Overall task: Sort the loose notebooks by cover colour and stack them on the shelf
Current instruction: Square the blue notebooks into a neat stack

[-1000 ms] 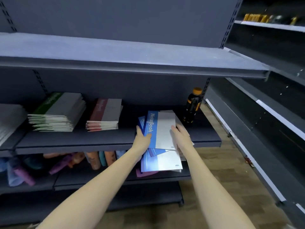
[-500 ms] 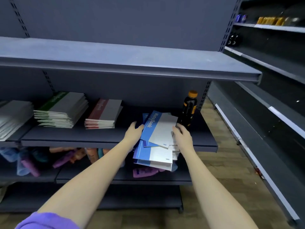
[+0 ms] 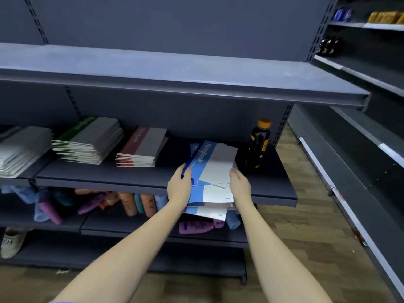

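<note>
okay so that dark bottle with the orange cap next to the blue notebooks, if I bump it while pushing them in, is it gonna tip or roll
Probably apt to tip: the bottle stands upright, tall and narrow, right beside the blue notebooks held by the left hand and right hand. Once down, its round body would likely roll, and the shelf shows no raised lip there.

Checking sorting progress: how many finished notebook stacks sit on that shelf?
3: grey stack at far left, green stack beside it, red stack next. Blue notebooks remain loose in hand.
</note>
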